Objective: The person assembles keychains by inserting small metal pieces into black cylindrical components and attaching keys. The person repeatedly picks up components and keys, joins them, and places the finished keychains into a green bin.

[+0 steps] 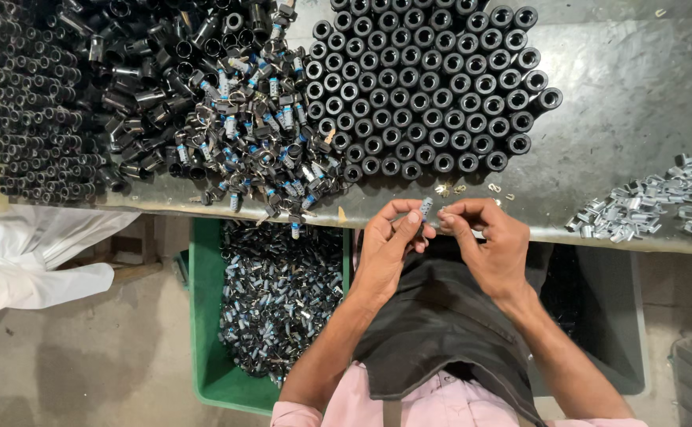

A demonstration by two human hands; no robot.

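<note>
Pinching a small cylindrical part (426,208) between thumb and fingertips, the left hand (389,245) has its grip closed on the piece, which stands roughly upright just off the near edge of the counter (638,87). The right hand (488,241) meets it from the other side, fingertips drawn narrow and close against the part; whether they hold something tiny of their own cannot be told.

Both hands hover over a dark cloth (441,316) across the person's lap.

On the counter just beyond the hands: a few small metal clips (448,189) lying loose. Further back, a tight block of upright black tubes (429,87), open ends up, set in rows. To its left, a loose heap of black sleeves mixed with blue-banded parts (243,119), and at the far left more black tubes stacked on their sides (33,103).

Right side of the counter: a scatter of grey metal brackets (638,209).

Below the counter edge, left of the hands, a green bin (203,316) filled with blue-banded assembled pieces (279,292). A white plastic sheet (30,253) lies at far left.
</note>
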